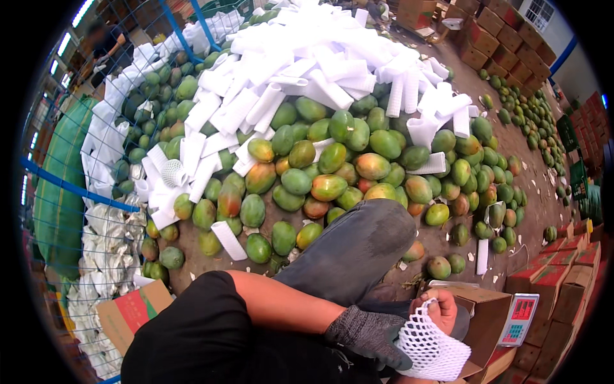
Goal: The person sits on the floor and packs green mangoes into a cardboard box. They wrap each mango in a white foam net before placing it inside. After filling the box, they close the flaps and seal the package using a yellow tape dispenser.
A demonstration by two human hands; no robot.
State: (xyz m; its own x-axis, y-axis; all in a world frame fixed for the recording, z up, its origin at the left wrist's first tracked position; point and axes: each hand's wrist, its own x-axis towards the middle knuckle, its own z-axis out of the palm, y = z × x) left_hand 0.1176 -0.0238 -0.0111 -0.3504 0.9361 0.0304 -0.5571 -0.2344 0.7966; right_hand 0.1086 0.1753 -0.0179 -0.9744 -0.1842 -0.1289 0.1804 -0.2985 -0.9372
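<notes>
My left hand, in a dark grey knitted glove, grips the side of a white foam net sleeve low on the right. The bare fingers of my right hand are curled at the upper end of that net. The net covers the rest of this hand, and I cannot tell whether it goes around the hand. No fruit shows through the mesh. Ahead of my bent knee lies a big heap of green and reddish mangoes. A large pile of white foam sleeves covers its far part.
An open cardboard box stands by my right hand, with a digital scale beside it. Stacked cartons line the right side. A blue wire fence runs along the left. More mangoes lie at the far right.
</notes>
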